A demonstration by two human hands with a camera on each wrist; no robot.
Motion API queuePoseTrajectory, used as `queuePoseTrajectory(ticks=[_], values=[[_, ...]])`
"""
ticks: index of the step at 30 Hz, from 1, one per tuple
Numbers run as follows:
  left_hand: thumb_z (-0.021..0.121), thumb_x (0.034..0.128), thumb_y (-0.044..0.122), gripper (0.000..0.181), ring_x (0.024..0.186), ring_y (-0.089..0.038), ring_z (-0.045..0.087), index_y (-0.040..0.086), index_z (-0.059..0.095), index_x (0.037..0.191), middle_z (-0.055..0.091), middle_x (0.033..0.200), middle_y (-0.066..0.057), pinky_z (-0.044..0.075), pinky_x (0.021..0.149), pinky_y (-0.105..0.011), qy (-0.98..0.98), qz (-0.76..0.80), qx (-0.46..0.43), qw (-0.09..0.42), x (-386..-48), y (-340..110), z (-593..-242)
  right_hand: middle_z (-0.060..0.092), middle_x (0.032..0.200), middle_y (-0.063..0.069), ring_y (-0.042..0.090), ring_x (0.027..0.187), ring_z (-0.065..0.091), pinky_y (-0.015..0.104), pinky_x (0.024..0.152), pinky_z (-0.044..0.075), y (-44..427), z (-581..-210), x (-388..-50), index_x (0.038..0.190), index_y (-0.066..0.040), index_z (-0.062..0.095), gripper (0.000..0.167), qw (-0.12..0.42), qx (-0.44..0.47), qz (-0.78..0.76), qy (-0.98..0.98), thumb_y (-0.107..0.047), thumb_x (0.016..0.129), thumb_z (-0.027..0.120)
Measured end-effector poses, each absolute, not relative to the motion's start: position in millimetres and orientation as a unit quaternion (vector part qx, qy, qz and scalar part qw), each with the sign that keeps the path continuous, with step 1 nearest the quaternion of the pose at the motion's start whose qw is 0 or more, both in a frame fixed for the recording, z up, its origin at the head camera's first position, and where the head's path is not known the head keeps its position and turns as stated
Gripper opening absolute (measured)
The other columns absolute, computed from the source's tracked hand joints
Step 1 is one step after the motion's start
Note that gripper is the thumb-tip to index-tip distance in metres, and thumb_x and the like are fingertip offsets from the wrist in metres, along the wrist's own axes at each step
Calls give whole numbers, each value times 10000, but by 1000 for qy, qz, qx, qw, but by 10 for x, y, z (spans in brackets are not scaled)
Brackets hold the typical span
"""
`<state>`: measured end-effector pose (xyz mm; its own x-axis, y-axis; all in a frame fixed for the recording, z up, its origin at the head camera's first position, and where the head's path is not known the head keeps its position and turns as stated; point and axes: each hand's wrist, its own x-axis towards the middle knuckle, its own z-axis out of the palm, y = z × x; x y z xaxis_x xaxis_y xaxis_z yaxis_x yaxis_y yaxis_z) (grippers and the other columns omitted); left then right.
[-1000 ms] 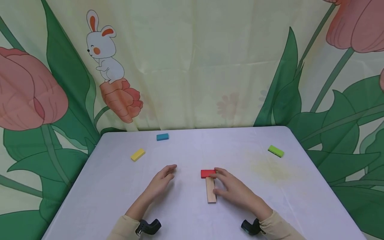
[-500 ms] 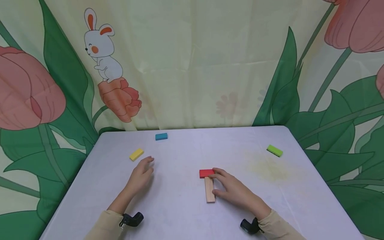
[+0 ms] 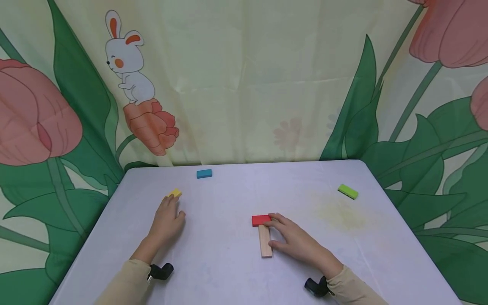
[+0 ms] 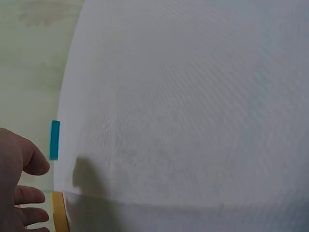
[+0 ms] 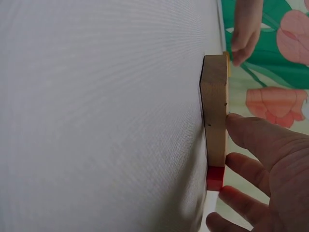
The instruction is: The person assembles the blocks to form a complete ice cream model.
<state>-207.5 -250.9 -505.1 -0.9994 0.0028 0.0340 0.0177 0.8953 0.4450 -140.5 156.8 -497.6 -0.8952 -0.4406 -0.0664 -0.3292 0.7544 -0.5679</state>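
Note:
My left hand point(image 3: 164, 222) reaches over the near side of a yellow block point(image 3: 177, 192), its fingertips hiding part of it in the head view. In the left wrist view, those fingers look loosely spread beside the yellow block point(image 4: 59, 212), without being closed around it. A red block point(image 3: 260, 220) lies crosswise against the far end of a plain wooden block point(image 3: 265, 242), making a T shape. My right hand point(image 3: 295, 241) rests at their right side. Its thumb touches the wooden block point(image 5: 215, 111) and its relaxed fingers touch the red block point(image 5: 215, 179).
A blue block point(image 3: 204, 173) lies near the table's far edge, left of centre. Off to the right is a green block point(image 3: 348, 191). The white table point(image 3: 228, 271) ends at a printed curtain point(image 3: 244, 84) with tulips and a rabbit.
My left hand has moved left and forward from mid-table to the yellow block, now partly covering it. The right hand and the red and wooden blocks stay in place.

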Motion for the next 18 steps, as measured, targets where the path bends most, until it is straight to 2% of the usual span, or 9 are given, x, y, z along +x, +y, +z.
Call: queuePoseTrajectory(ticks=[8, 18], values=[[503, 962, 151, 614, 1476, -580, 253, -166, 391, 1475, 287, 1582, -399, 269, 1194, -702, -979, -199, -17, 28, -2111, -2602, -5075, 398, 1637, 85, 379, 1514, 367, 612, 1182, 374, 1579, -4987, -1411, 1435, -193, 594, 530, 89, -216, -279, 932, -321, 946, 755], [514, 965, 155, 658, 1495, -576, 212, -174, 327, 1503, 258, 1594, -404, 230, 1223, -674, -983, -180, -27, 12, -2152, -2633, -5090, 405, 1632, 83, 398, 1465, 431, 618, 1158, 399, 1586, -4997, -1410, 1436, -203, 590, 531, 85, -221, -273, 933, -335, 948, 751]])
